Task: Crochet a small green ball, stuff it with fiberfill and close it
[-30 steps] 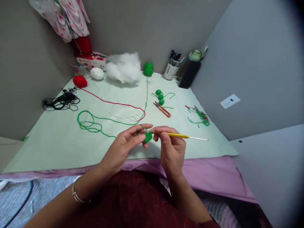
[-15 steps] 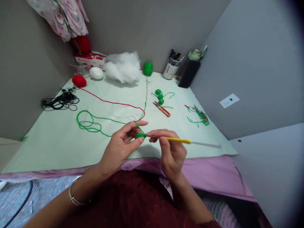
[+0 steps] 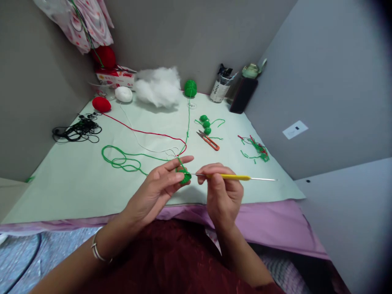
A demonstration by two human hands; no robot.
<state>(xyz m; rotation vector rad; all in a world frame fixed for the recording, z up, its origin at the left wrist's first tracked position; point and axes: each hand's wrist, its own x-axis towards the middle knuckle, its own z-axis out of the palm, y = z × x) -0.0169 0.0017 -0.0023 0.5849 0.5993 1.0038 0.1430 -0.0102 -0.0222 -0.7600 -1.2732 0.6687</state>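
"Green crochet piece [image 3: 187,177]: where, by the orange snips [image 3: 214,144]?"

"Pale mat [image 3: 92,192] under the snips, white stuffing [image 3: 159,87] beyond. Left hand [image 3: 159,184] nearer than the snips, index extended, thumb and other fingers pinching the piece."

"Right hand [image 3: 225,192]?"

"Fingers pinching the yellow hook [image 3: 234,177]; hook tip at the piece, nearer and left of snips."

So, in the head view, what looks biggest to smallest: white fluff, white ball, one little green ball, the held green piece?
White fluff
White ball
Little green ball
Green piece: unsure, nearer and partly hidden.
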